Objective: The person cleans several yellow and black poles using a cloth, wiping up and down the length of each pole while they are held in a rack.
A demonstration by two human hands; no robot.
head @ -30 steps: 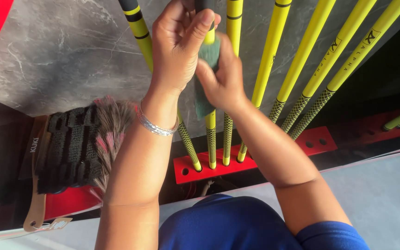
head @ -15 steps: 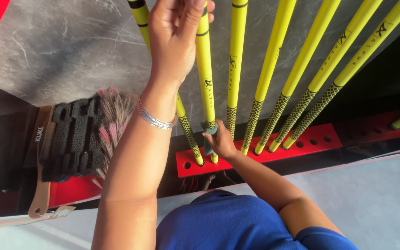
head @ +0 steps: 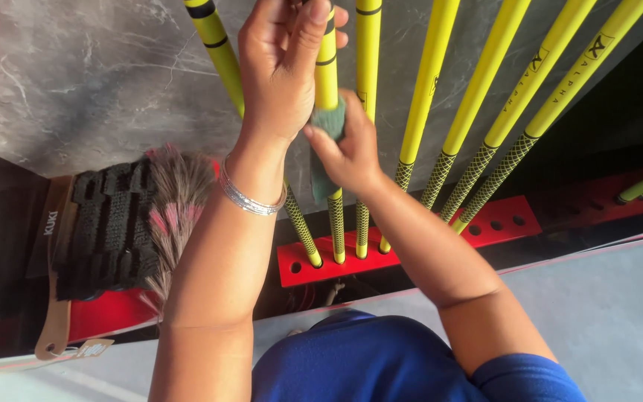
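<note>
**Wiping a Yellow Pole Held in a Red Rack**

Looking down from the head camera, the person's blue sleeve [head: 411, 365] is filling the near edge, and both forearms are reaching away over a pale grey ledge [head: 619, 298] toward a rack.

Beyond the ledge, a red perforated bar [head: 507, 223] is seating the lower ends of several yellow poles in its holes, which is probably why they are standing in a neat slanted row against the grey marbled wall [head: 76, 89]. Their lower parts are carrying black cross-hatched grips. To the left, a wooden-handled brush [head: 106, 231] with black bristle blocks and a pink-and-grey feather duster [head: 176, 201] are lying just beside the rack.

Farther on, the right hand [head: 344, 149] is closing its fingers around a green cloth [head: 329, 141] and pressing it onto one yellow pole [head: 327, 82], third thing from the left in the bar; the cloth is wrapping the shaft so it touches more than one side. Above it, the left hand [head: 280, 67], with silver bangles [head: 251, 197] at the wrist, is curling its fingers and thumb tightly round the same pole, seemingly steadying it against the rubbing. The neighbouring poles [head: 485, 97] to the right are standing untouched.
</note>
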